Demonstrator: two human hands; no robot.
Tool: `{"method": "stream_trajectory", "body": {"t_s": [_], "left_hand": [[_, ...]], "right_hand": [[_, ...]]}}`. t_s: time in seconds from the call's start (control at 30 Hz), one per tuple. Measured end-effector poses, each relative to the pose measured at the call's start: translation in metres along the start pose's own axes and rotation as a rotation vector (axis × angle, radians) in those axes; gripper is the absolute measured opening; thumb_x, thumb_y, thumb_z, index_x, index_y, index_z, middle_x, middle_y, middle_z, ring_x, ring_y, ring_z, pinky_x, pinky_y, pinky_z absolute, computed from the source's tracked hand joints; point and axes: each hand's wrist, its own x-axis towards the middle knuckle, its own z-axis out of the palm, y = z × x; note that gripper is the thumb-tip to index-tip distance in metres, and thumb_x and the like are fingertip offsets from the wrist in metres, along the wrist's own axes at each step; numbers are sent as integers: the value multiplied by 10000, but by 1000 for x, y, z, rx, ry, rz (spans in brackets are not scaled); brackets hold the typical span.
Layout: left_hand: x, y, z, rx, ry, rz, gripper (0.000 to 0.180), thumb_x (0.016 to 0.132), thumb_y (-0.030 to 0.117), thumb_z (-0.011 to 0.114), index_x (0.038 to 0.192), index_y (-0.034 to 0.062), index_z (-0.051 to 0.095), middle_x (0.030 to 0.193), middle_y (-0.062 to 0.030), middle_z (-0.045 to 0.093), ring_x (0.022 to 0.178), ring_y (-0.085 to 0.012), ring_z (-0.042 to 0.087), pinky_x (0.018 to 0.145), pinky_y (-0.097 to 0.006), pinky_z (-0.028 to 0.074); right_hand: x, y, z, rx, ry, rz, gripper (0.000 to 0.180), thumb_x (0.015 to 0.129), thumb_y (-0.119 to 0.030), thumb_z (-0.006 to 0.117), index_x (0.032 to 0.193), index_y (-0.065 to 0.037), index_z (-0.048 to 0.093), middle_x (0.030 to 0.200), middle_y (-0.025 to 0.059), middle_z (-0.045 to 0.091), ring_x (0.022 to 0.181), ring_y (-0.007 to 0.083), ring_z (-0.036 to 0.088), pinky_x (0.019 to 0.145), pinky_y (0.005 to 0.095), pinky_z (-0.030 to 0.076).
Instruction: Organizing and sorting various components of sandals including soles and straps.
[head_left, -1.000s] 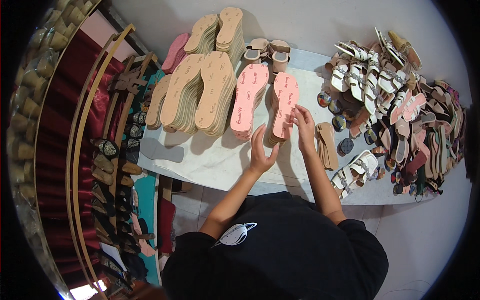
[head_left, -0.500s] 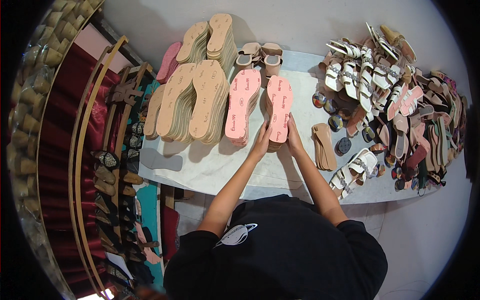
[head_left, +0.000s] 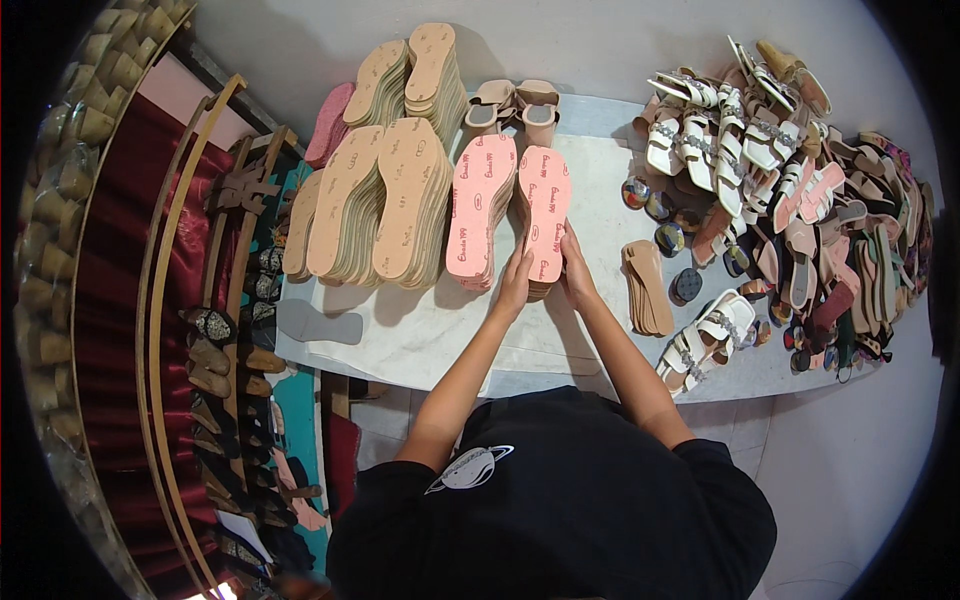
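Observation:
Between my hands stands a stack of pink printed insoles [head_left: 546, 205] on the white table. My left hand [head_left: 515, 285] grips its lower left side, and my right hand [head_left: 576, 270] presses against the right side. Fingers on the far sides are partly hidden. Close on the left is a second stack of pink insoles [head_left: 482, 200], slightly apart from the held one at the near end. Farther left rise tall stacks of tan insoles [head_left: 412, 190]. A pair of beige sandals [head_left: 538, 112] sits behind the pink stacks.
A small stack of tan insoles [head_left: 648, 290] and a white sandal [head_left: 708, 340] lie to the right. Beyond them is a large heap of sandals [head_left: 790, 200]. A grey insole shape [head_left: 320, 322] lies at the table's left. Wooden shoe racks [head_left: 150, 330] stand left of the table.
Both my hands have shifted the held pink stack a little to the left, nearer the other pink stack. The whole view has also moved slightly.

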Motion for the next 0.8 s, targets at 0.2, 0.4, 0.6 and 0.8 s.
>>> {"method": "stream_trajectory", "body": {"t_s": [0.2,0.4,0.6,0.8], "left_hand": [[-4,3,-2,-25,18,-18,475,884,238,338,1268,-36,276,1291,-165,322,1196,-224,299,985,-296,217],[-9,7,3,38,97,-16,471,885,234,356,1255,-48,285,1278,-179,334,1179,-231,326,976,-306,240],[-28,-2,18,273,289,135,503,865,273,422,1222,-62,311,1220,-222,372,1153,-305,349,954,-356,268],[-48,11,45,623,397,312,565,814,247,495,1261,-13,268,1300,-230,246,1218,-400,186,988,-455,163]], "right_hand": [[1,5,3,15,41,15,531,903,-339,307,1335,-79,141,1357,92,216,1231,192,243,1000,304,209],[0,5,3,9,13,-32,513,904,-331,292,1343,-127,121,1351,69,234,1215,189,283,979,326,270],[-13,7,-13,47,73,67,548,884,-362,365,1314,-55,215,1282,109,346,1152,187,370,943,284,300],[-50,-9,-23,-313,225,-64,421,845,-216,490,1202,-11,399,1168,124,440,990,172,472,832,264,381]]}}
